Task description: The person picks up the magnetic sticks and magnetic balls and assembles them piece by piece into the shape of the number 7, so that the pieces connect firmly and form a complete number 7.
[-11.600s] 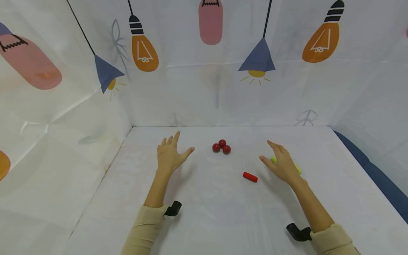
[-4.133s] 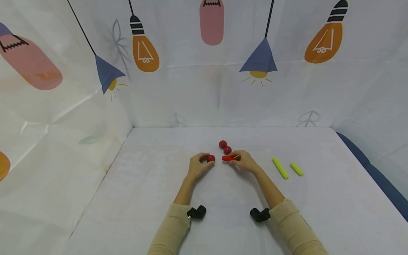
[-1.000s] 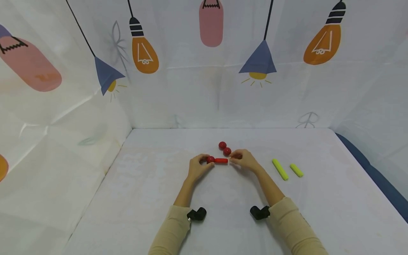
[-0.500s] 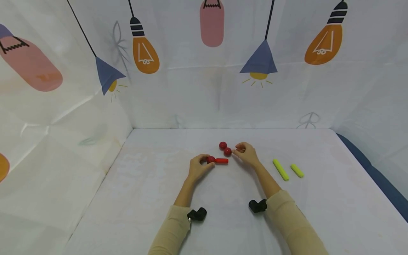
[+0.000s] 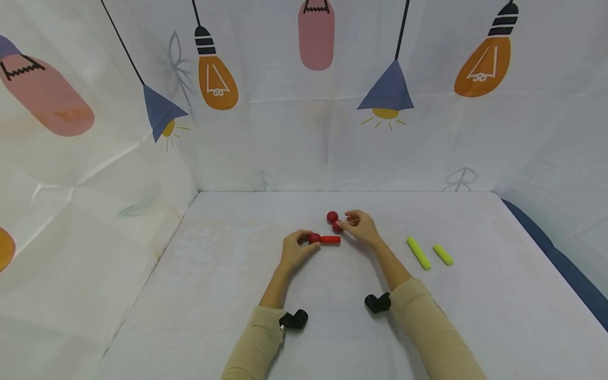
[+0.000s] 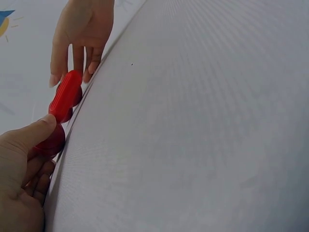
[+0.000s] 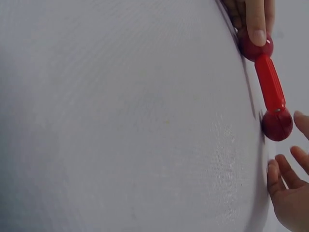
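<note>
My left hand [image 5: 294, 249] pinches a shiny dark red ball [image 5: 314, 238] between thumb and fingers, low over the table. From that ball a short ribbed red rod [image 5: 331, 239] extends to the right, its near end against the ball. Just behind the rod are two more dark red balls, the farther one [image 5: 332, 217] and the nearer one [image 5: 336, 227]. My right hand [image 5: 363, 228] is at the nearer ball, its thumb partly covering it in the head view. In the right wrist view its thumb and fingers [image 7: 288, 174] are spread apart beside a ball [image 7: 277, 124].
A longer yellow-green rod [image 5: 418, 253] and a shorter one [image 5: 443, 254] lie to the right on the white table [image 5: 332, 316]. A white printed curtain [image 5: 285, 142] stands behind the table and along its sides. Each wrist carries a black camera mount [image 5: 294, 320].
My right hand has brought the red rod to the left hand's ball and let go of it. It has then moved back and come leftward to the nearer loose ball. My left hand stays put.
</note>
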Action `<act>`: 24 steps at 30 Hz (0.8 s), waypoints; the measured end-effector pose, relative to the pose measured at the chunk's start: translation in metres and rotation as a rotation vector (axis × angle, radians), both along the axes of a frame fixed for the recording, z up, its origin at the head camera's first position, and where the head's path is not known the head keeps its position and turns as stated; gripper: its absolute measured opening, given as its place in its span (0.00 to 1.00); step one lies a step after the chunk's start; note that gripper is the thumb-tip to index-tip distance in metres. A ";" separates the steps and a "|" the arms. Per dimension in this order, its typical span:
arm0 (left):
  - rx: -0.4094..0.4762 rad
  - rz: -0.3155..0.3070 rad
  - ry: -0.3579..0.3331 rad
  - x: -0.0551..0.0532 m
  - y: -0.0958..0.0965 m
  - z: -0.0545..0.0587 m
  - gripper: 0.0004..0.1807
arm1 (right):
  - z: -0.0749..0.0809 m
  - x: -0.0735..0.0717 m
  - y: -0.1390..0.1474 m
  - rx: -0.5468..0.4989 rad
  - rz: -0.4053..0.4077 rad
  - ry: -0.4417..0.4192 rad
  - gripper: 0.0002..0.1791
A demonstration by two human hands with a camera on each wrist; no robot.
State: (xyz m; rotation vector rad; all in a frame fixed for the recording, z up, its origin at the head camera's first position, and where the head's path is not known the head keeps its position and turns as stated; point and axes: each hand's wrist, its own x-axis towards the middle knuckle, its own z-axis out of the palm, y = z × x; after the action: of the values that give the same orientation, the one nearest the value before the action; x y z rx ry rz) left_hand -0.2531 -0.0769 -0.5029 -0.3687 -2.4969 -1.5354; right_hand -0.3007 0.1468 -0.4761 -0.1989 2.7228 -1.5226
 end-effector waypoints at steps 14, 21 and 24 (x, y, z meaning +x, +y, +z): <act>-0.001 0.000 0.007 0.000 0.000 0.000 0.20 | 0.000 0.001 -0.017 0.132 0.020 0.033 0.25; 0.009 -0.004 0.000 0.000 0.000 0.000 0.20 | -0.001 0.001 -0.015 0.121 0.031 0.042 0.22; 0.008 -0.005 -0.001 0.000 0.000 0.000 0.20 | -0.001 0.002 -0.012 0.108 0.029 0.043 0.22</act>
State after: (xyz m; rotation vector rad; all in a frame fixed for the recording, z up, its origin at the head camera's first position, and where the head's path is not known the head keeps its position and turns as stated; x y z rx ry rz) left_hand -0.2527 -0.0773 -0.5026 -0.3738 -2.4912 -1.5475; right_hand -0.2988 0.1346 -0.4767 -0.2699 2.8124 -1.3753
